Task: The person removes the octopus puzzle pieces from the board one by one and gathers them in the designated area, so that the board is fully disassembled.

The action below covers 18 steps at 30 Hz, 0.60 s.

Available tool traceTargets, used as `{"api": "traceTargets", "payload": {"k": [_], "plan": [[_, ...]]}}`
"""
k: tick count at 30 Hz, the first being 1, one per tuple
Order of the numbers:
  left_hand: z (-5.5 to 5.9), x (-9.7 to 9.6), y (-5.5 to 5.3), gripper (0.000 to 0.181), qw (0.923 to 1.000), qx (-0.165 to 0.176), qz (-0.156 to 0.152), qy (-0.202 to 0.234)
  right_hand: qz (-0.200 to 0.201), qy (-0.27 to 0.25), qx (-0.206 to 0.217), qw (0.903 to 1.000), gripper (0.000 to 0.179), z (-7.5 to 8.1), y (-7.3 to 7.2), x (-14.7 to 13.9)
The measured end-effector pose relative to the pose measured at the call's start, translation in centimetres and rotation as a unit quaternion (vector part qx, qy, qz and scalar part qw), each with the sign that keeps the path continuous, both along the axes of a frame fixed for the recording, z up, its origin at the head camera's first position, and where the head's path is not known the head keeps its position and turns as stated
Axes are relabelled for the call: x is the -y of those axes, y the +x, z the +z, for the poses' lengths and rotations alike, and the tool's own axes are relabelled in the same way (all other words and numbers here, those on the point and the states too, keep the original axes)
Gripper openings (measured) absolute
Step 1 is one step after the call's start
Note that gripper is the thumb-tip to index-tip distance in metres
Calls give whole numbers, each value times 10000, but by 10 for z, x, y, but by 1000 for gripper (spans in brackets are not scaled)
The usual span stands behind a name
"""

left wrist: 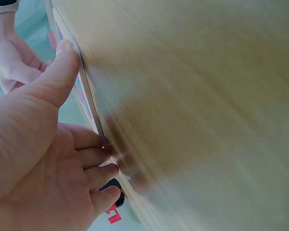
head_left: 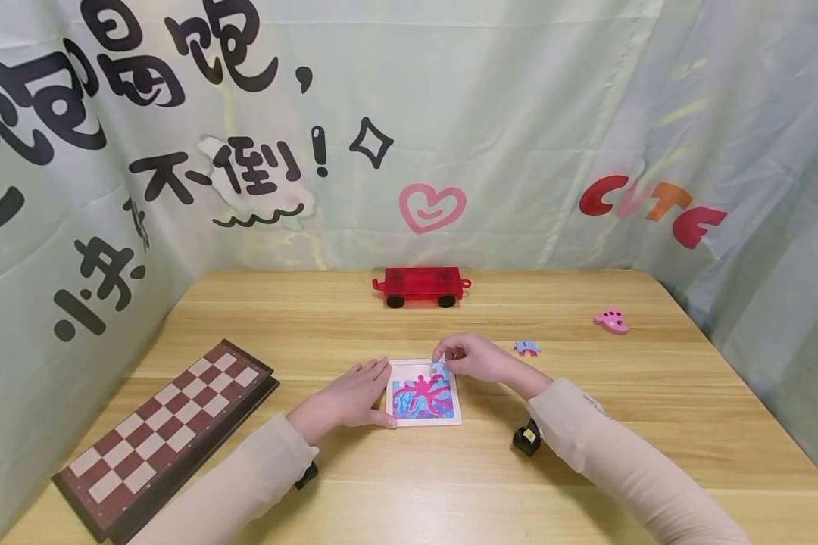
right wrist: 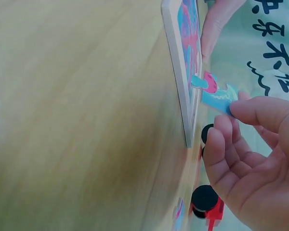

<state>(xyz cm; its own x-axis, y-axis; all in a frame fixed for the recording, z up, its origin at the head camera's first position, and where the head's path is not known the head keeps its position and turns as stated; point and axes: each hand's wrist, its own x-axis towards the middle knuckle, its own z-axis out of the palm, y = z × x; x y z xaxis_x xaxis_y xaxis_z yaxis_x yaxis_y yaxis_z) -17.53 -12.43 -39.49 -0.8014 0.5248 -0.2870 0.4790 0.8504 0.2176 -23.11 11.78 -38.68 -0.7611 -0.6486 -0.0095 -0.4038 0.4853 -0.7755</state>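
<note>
A small framed jigsaw puzzle [head_left: 423, 405] with a pink octopus on blue lies on the table, its upper part bare. My left hand [head_left: 354, 393] rests along the frame's left edge, with the thumb at the lower left corner and the fingers straight by the upper left. In the right wrist view a blue and pink puzzle piece [right wrist: 219, 94] is pinched between thumb and fingers of my right hand [right wrist: 260, 144]. From the head view, that hand is over the frame's upper right corner. Another puzzle piece [head_left: 526, 348] lies on the table right of the frame.
A red toy wagon [head_left: 421, 284] with black wheels stands at the table's back edge. On the left lies a brown checkered chessboard box [head_left: 167, 431]. A pink toy piece [head_left: 611, 322] sits at the back right. Printed curtains [head_left: 518, 113] rise behind the table.
</note>
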Motion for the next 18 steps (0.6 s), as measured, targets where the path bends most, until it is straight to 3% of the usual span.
{"api": "traceTargets", "payload": {"k": [3,9,13,18], "plan": [[0,0,0,92,10000,-15,-19,0,-183,-13,287,9994,8,0,0,-2],[0,0,0,92,10000,-18,-5,-10,-516,-172,472,9974,4,-4,-3,-13],[0,-1,0,93,10000,-42,-32,-11,-794,-658,549,9932,10,1,-7,-34],[-1,-1,0,93,10000,-49,-29,-36,-1191,-764,527,9885,17,11,-13,-71]]}}
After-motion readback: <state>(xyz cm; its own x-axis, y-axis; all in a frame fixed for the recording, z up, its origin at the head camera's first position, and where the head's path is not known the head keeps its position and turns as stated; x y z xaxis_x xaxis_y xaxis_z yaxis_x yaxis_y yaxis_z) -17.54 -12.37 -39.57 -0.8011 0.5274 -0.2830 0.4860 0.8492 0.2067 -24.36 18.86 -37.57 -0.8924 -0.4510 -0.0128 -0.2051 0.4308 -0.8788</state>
